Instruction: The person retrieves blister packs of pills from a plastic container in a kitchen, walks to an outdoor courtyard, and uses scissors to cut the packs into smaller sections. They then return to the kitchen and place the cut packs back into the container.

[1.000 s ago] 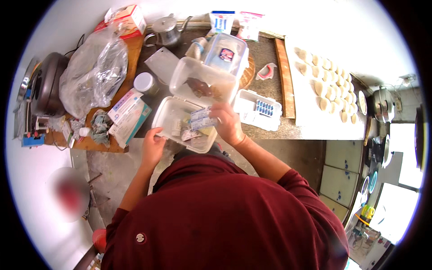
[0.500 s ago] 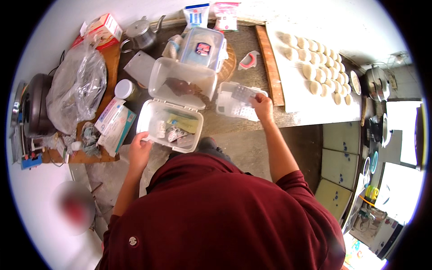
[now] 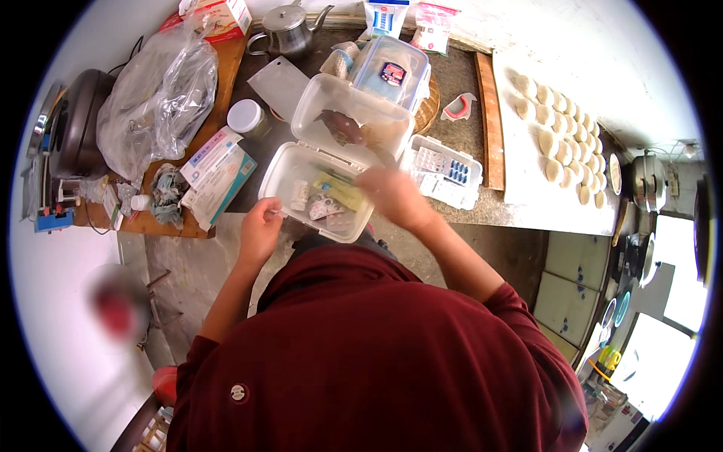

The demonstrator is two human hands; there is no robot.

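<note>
A translucent plastic box (image 3: 277,188), its lid (image 3: 320,98) swung back, stands before me. In it lie a white bottle (image 3: 299,196), a yellow-green packet (image 3: 339,191) and blister packs (image 3: 325,208). My left hand (image 3: 261,226) pinches its near left corner. Over its right side is my right hand (image 3: 398,197), fingers smeared by motion; a pale blur beside them may be something held, but I cannot make it out. Right of it, a smaller clear container (image 3: 468,197) holds blister packs, one with blue capsules (image 3: 458,172).
Rows of round dough pieces (image 3: 565,151) lie on a white board at the right, beside a wooden strip (image 3: 491,124). A lidded food container (image 3: 392,71) and a metal teapot (image 3: 286,30) stand behind. A white-lidded jar (image 3: 245,117), cartons (image 3: 218,173) and a plastic bag (image 3: 158,105) are left.
My right hand has moved left from the smaller container to the larger box; the clear sheet-like piece it held no longer covers the blue capsules. My left hand stays at the box's corner.
</note>
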